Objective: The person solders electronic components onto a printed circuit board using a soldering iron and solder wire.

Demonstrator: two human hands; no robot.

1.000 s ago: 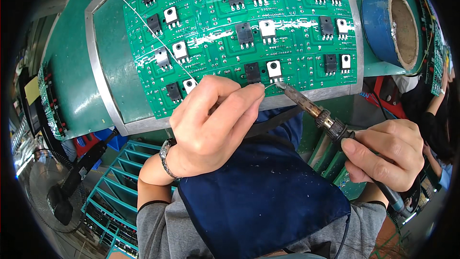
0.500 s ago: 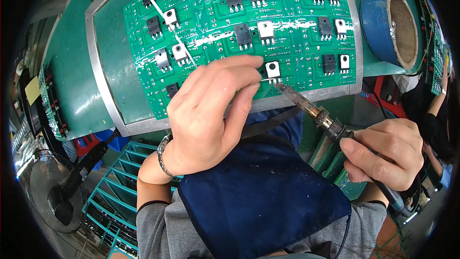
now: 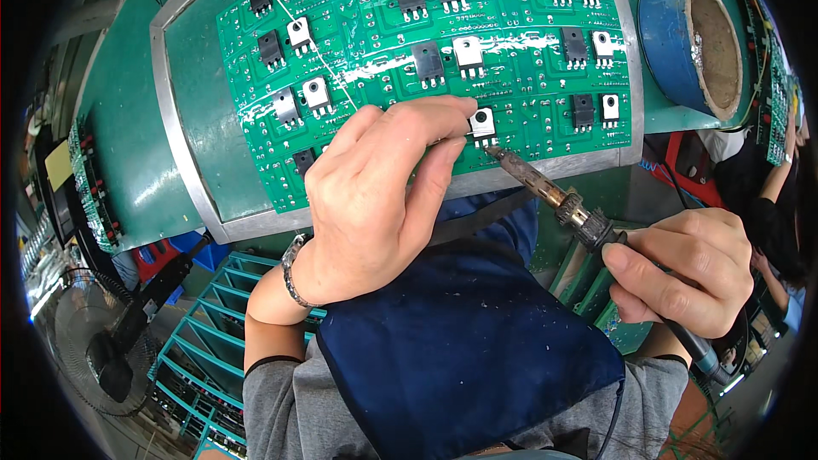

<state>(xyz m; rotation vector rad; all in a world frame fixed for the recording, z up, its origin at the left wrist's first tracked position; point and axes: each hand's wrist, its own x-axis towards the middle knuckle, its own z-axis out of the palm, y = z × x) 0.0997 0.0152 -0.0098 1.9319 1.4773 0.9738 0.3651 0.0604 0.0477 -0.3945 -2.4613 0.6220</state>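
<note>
My right hand (image 3: 686, 268) grips a soldering iron (image 3: 558, 198), its dark tip resting at the pins of a white-faced transistor (image 3: 482, 122) near the front edge of a green circuit board (image 3: 528, 77). Thin solder wire (image 3: 319, 53) runs from the far left across the board into my left hand (image 3: 375, 175), which is closed in a pinch just left of that transistor. A short end of the wire pokes out past my fingertips over the transistor's face. Several pairs of black and white-faced transistors stand in rows on the board.
A metal-edged frame (image 3: 181, 140) surrounds the board on the green table. To the right stands a blue ring-shaped holder (image 3: 673, 51). Lower left are a teal rack (image 3: 226, 307) and a fan (image 3: 94, 349). Another person's arm (image 3: 775, 179) shows at far right.
My left hand has shifted slightly to the right, and the solder end has gone from the transistor's pins up to its face. The iron's tip stays at the pins.
</note>
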